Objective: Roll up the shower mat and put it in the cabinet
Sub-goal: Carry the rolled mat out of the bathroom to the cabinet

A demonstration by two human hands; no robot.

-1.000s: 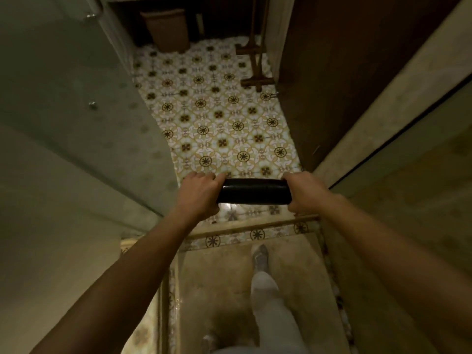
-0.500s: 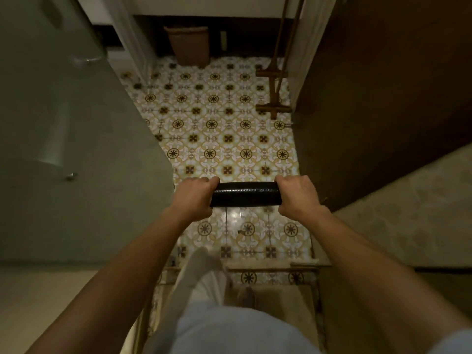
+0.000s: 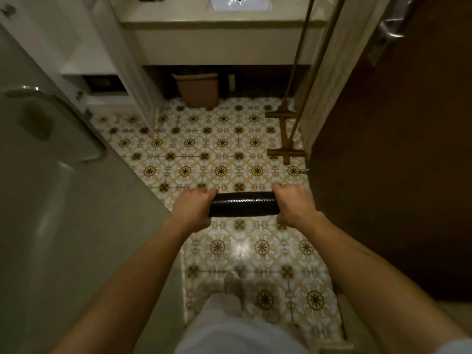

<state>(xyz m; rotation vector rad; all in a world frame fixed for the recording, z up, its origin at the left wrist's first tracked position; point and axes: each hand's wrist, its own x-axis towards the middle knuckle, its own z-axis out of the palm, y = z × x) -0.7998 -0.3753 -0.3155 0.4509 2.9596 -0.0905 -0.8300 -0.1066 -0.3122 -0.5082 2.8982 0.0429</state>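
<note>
The shower mat is already a tight black roll, held level above the patterned tile floor in front of the person. The left hand and right hand each have their fingers wrapped fully closed around one end. To carry it well, both grips should stay firm and level so the coil does not loosen or telescope, and the roll should be kept clear of the glass door and wooden door on either side. Which opening counts as the cabinet is unclear: the space under the sink counter lies in shadow behind a bin.
</note>
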